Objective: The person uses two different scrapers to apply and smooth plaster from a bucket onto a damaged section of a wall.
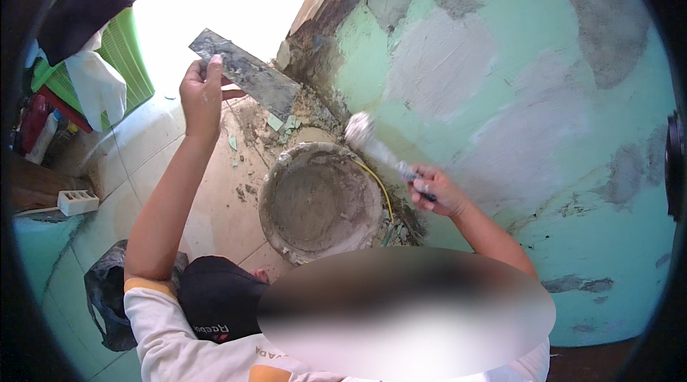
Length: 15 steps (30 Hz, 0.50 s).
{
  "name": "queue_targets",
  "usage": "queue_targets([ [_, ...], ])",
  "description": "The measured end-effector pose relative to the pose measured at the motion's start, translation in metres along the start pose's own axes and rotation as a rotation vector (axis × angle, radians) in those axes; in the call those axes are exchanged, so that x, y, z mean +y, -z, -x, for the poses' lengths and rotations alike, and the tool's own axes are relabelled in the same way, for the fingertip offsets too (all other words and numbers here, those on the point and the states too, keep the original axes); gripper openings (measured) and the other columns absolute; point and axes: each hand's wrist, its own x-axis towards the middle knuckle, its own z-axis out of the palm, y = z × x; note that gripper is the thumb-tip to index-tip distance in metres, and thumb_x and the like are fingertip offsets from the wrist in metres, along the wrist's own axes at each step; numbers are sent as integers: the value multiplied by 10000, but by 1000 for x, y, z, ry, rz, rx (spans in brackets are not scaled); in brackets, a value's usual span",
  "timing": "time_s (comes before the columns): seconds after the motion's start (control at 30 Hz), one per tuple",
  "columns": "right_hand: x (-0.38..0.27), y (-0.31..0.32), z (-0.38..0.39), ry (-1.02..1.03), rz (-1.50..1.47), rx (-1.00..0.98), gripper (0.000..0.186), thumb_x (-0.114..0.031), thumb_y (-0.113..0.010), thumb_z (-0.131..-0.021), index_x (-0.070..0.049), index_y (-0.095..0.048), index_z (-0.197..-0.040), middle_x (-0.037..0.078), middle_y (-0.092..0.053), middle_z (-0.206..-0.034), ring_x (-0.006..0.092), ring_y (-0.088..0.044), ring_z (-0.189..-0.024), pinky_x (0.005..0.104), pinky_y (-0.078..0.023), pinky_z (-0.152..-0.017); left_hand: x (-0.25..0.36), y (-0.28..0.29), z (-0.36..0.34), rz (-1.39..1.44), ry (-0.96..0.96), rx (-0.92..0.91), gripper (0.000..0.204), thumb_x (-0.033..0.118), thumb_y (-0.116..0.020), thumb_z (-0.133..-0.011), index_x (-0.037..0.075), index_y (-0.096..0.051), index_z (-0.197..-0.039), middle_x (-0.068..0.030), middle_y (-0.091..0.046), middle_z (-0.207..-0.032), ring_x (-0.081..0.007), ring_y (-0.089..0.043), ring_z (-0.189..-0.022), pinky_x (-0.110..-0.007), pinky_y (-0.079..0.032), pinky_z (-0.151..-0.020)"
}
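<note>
To judge by eye, most decisive here: the gap between two held things, facing one another almost end to end. Up and to the left, clamped in the bare-handed left grip (200, 99) (thumb on the face, fingers partly hidden): a flat, rectangular, dark-grey plate (250, 76), probably of metal. Running with its long axis from upper left to lower right, free end toward the other side. On that side, clasped in the bare-handed right grip (436, 192): a slender tool with dark handle and thick white head (387, 156). Pointing up and to the left from this grip, with long axis slanting nearly the same way as the plate. So, white head between right grip and plate, near to the free end, but apart from it. Below this gap in the view, a round, grey, mortar-crusted bucket (268, 199), nearer to the right grip than to the left one.

About the look: plate blotched dark and pale, with straight edges; white head lumpy and rounded, exact kind (blade or brush) not possible to tell. Behind it, a pale-green wall with grey-white patches (608, 253); contact there, also not possible to tell.
</note>
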Motion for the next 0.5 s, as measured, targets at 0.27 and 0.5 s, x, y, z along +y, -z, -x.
queue_targets([
  [0.27,-120,21,-31,457,-91,131,313,-239,-627,-996,1,-577,-1191,2,-556,-876,34,-449,-599,188,-337,-429,30,-79,-27,105,17,-103,317,174,-592,-982,-133,-597,-1063,-189,-679,-880,-232,-730,-692,-315,-640,-497],
  [0.5,-201,12,-80,541,-254,160,390,-198,-641,-991,67,-546,-1262,9,-556,-835,52,-467,-633,182,-313,-418,37,-155,-56,58,-14,-135,325,164,-601,-958,-153,-610,-1026,-193,-693,-851,-245,-722,-605,-331,-634,-487],
])
